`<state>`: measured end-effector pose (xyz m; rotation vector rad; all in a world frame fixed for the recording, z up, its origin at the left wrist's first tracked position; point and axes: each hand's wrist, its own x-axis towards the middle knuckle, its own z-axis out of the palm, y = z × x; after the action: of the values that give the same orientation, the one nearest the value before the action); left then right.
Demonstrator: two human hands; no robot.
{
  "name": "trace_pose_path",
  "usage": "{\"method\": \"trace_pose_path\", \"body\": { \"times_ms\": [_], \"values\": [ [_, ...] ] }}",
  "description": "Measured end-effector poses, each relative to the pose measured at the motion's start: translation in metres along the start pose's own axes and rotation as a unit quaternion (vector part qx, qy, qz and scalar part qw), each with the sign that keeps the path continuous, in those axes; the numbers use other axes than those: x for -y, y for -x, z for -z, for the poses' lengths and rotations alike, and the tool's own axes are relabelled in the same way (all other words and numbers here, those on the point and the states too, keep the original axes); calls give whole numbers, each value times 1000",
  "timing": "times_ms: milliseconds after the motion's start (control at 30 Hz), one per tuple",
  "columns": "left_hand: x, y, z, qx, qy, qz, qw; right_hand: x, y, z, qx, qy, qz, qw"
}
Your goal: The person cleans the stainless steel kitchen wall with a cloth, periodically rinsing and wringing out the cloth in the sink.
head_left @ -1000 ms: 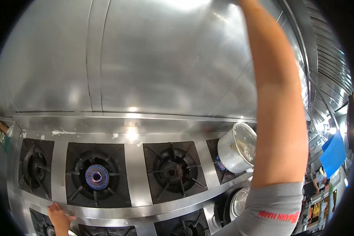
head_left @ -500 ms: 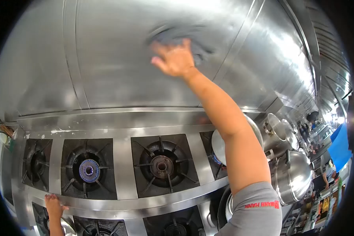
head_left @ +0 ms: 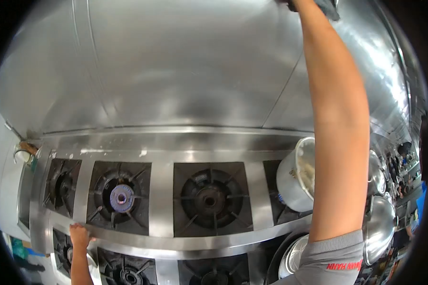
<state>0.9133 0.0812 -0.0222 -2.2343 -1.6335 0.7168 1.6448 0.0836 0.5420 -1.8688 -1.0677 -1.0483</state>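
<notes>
My left hand (head_left: 81, 235) rests on the steel front rail (head_left: 185, 243) of the back burner row, thumb apart from the fingers. My right arm stretches up across the steel wall panel (head_left: 190, 61); its hand lies beyond the top edge. Parts of a dark grey cloth (head_left: 329, 8) show on both sides of the wrist. Below the wall is a burner with a small blue flame (head_left: 121, 198). Right of it sits an unlit-looking burner (head_left: 209, 201).
Partly behind my right arm, a large metal pot (head_left: 290, 183) stands on a back burner. A round metal vessel (head_left: 295, 256) sits in front of it, and a shiny domed one (head_left: 379, 230) is farther right. White spots mark the back ledge (head_left: 109, 151).
My right hand, on the wall with the cloth half a second ago, has moved up and right out of the frame. My left hand stays on the rail. The view has shifted.
</notes>
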Motion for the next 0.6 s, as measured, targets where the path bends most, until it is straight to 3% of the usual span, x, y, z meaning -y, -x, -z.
{"method": "trace_pose_path", "body": {
  "times_ms": [67,100,133,167,200,233,267,300,333,367,433,467,533,600],
  "values": [
    [-1,-1,4,-8,-1,-21,1000,23,54,-17,54,79,84,992],
    [-5,-5,10,7,-3,-15,1000,26,85,-39,49,105,178,977],
    [-7,-7,15,17,-2,-9,1000,21,123,-74,38,132,270,953],
    [-10,-5,18,13,-2,-3,1000,6,164,-117,-35,77,342,936],
    [-12,-4,22,9,0,5,1000,2,208,-126,122,84,358,922],
    [-13,0,22,8,3,12,1000,-10,259,-138,79,-39,381,920],
    [-16,1,18,6,5,16,1000,-31,293,-175,117,-246,458,846],
    [-16,-2,15,18,-12,14,1000,-36,309,-145,240,-215,386,864],
    [-15,-6,14,29,-29,11,999,-41,308,-126,301,-198,345,867],
    [-19,-5,35,103,-13,12,995,-46,307,-106,357,-175,303,866],
    [-16,-1,31,89,-18,8,996,-71,267,-96,306,-141,411,847],
    [-18,-4,31,74,-19,17,997,-80,227,-85,263,-81,396,876],
    [-19,2,35,72,-35,13,997,-95,138,-65,178,42,280,942],
    [-16,-2,33,61,-37,20,997,-99,54,-42,110,124,103,981]
  ]
}}
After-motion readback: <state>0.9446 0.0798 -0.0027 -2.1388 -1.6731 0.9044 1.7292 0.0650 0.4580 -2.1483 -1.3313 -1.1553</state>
